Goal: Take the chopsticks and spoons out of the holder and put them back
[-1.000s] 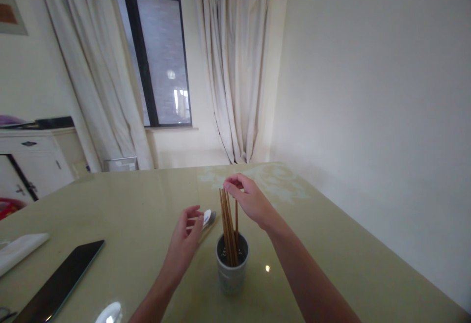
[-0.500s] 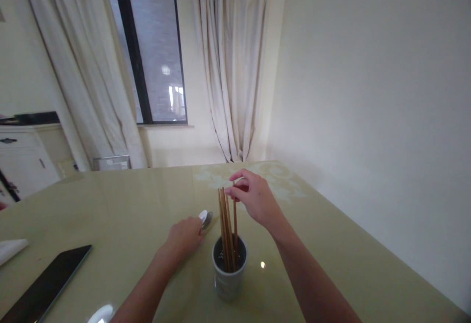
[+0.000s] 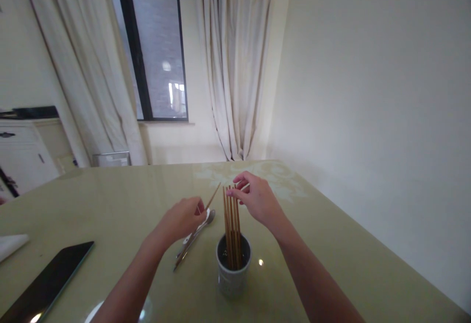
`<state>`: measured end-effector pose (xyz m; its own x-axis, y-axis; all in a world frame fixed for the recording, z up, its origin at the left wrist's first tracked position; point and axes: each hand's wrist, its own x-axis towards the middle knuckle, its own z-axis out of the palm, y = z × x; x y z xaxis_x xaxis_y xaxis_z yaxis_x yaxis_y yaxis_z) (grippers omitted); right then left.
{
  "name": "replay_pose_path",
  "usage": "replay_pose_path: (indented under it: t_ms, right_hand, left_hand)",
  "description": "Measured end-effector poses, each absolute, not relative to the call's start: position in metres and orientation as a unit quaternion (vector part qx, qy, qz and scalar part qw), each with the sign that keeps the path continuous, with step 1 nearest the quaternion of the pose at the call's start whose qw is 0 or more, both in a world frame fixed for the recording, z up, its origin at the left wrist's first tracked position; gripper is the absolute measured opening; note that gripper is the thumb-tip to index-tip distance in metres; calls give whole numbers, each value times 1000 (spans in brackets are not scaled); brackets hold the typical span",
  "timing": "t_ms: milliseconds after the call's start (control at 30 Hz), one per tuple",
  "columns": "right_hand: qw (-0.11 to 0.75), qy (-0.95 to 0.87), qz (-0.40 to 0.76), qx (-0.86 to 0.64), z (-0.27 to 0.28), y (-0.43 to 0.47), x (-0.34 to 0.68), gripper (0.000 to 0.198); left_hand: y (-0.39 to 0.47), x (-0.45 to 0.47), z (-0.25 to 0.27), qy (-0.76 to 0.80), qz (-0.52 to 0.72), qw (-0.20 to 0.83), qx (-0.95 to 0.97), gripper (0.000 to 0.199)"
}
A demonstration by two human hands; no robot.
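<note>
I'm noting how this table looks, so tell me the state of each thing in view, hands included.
Left hand: closed on the lone chopstick
Lone chopstick: held tilted
Right hand: at the bundled chopsticks' tops, grip unclear
Bundled chopsticks: standing in cup
Cup: upright
Metal spoon: lying on table
Dark-screened device: flat
Curtains: parted
Drawer: shut

2 bare hands (image 3: 186, 219) (image 3: 258, 201), 2 bare forearms (image 3: 137, 270) (image 3: 307, 271)
</note>
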<state>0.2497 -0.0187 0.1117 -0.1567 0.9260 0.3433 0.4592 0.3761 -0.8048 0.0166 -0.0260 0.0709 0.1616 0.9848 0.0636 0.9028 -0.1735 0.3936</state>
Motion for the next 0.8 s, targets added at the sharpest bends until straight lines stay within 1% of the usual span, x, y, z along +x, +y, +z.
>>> replay_pose_path:
  t_ms: [100, 233, 267, 333, 400, 467, 567, 633, 667, 733, 800]
  right_hand:
    - [448, -707, 275, -473, 115, -20, 250, 28]
    - [527, -706, 186, -435, 128, -30, 251, 27]
    - [545, -702, 191, -416, 132, -34, 251, 27]
    - [577, -690, 238, -365, 140, -43, 250, 27]
    - [600, -677, 294, -310, 146, -52, 248, 24]
    - [617, -664, 325, -269, 151, -60, 248, 19]
    - [660, -632, 314, -258, 158, -66, 251, 20]
    - [684, -612, 288, -274, 160, -67, 256, 24]
    - [682, -613, 278, -288, 162, -66, 260, 26]
    - [652, -632, 268, -322, 163, -63, 268, 28]
    - [615, -654, 258, -358, 163, -60, 275, 30]
  left_hand:
    - [-27, 11, 86, 601, 261, 146, 741, 18]
    - [-39, 15, 109, 502, 462, 191, 706, 29]
    - [-44, 18, 114, 466, 498, 217, 699, 29]
    - [-56, 29, 122, 401, 526, 278, 696, 26]
    - [-67, 39, 129, 366, 514, 333, 701, 23]
    - [-74, 46, 133, 352, 498, 363, 704, 22]
    - [-72, 45, 132, 358, 471, 352, 726, 30]
    - [-62, 38, 125, 392, 433, 313, 749, 39]
    - [-55, 32, 119, 421, 403, 283, 762, 40]
    - [-40, 22, 100, 505, 311, 202, 779, 31]
    - [-26, 13, 78, 598, 176, 112, 774, 18]
